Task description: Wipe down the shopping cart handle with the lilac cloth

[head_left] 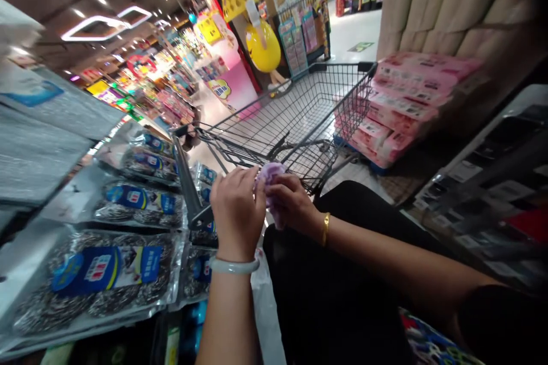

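Observation:
A crumpled light purple cloth point(273, 174) is bunched between my two hands, above my lap. My left hand point(237, 205), with a pale bangle at the wrist, is closed at the cloth's left side; its fingertips are turned away from view. My right hand point(293, 202), wearing a gold bracelet, pinches the cloth from the right. Just left of my left hand is the dark handle point(188, 182) of a shopping cart. The cart's black wire basket point(295, 120) stretches away in front of me, tilted in this view.
Clear packs with blue labels point(115, 268) lie on a shelf at the left. Pink packages point(398, 102) are stacked right of the cart, below beige rolls point(436, 5). Dark packaged goods point(492, 177) hang at far right. A yellow display figure point(263, 48) stands beyond the cart.

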A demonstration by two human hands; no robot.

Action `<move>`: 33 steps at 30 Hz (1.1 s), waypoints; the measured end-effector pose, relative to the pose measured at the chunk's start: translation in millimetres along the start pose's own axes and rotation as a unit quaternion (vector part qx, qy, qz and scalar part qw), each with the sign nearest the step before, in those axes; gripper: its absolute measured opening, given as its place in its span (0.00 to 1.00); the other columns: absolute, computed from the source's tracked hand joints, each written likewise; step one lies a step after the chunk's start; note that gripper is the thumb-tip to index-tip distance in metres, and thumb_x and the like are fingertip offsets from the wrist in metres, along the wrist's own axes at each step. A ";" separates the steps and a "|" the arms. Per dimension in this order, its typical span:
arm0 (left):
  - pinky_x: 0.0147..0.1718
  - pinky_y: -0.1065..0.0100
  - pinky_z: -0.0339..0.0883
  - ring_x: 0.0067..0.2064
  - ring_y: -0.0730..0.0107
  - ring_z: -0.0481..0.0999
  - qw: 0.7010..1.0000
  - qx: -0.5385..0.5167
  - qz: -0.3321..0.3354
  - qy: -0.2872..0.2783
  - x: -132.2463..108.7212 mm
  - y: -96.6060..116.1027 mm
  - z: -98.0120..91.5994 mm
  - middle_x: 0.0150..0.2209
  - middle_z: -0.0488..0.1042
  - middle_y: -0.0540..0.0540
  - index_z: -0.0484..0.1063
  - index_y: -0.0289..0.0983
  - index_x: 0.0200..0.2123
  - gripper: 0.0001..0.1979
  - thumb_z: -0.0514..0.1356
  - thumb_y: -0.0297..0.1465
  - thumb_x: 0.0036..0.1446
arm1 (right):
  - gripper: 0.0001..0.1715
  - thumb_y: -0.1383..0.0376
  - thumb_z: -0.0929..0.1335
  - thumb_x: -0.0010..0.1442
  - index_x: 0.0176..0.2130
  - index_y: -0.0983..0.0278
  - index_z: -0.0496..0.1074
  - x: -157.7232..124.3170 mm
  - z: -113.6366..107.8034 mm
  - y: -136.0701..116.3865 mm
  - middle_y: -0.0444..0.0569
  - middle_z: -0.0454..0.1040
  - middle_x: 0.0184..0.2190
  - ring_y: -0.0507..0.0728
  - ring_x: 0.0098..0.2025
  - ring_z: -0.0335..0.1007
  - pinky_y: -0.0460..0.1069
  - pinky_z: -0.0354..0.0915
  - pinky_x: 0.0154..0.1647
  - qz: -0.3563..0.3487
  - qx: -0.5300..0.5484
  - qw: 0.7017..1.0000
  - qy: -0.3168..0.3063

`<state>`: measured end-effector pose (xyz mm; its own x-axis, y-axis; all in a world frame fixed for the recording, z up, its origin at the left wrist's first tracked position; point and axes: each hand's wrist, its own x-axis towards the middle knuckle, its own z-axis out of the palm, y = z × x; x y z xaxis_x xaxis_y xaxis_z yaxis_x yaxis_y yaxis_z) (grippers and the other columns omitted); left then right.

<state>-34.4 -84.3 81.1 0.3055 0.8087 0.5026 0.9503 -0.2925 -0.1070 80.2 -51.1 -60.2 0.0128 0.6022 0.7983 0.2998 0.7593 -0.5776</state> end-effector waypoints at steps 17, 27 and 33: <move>0.48 0.58 0.73 0.52 0.52 0.78 0.987 -0.076 0.055 -0.132 63.0 32.4 97.0 0.54 0.77 0.34 0.63 0.33 0.68 0.27 0.51 0.37 0.70 | 0.21 0.63 0.69 0.61 0.54 0.57 0.67 -20.7 -3.1 77.6 0.53 0.71 0.50 0.61 0.52 0.71 0.58 0.74 0.50 0.139 0.013 0.990 0.010; 0.30 0.61 0.63 0.36 0.58 0.76 0.990 -0.012 0.034 -0.134 66.6 39.7 109.1 0.47 0.78 0.37 0.60 0.35 0.69 0.29 0.52 0.41 0.70 | 0.14 0.63 0.67 0.60 0.47 0.59 0.68 -3.1 1.9 89.3 0.47 0.77 0.40 0.56 0.40 0.74 0.52 0.72 0.42 0.462 0.126 0.861 0.170; 0.30 0.61 0.63 0.38 0.56 0.77 0.995 -0.010 0.001 -0.095 68.8 46.7 114.9 0.45 0.79 0.37 0.67 0.36 0.65 0.28 0.51 0.44 0.70 | 0.13 0.58 0.68 0.63 0.46 0.59 0.69 -1.3 10.1 58.6 0.48 0.76 0.42 0.56 0.42 0.73 0.52 0.71 0.45 0.386 0.135 0.895 0.176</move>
<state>38.0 16.3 12.1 0.3156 0.8892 0.3311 0.9487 -0.3030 -0.0905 88.1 -4.9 -96.9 0.4312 0.8942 0.1200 -0.1695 0.2109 -0.9627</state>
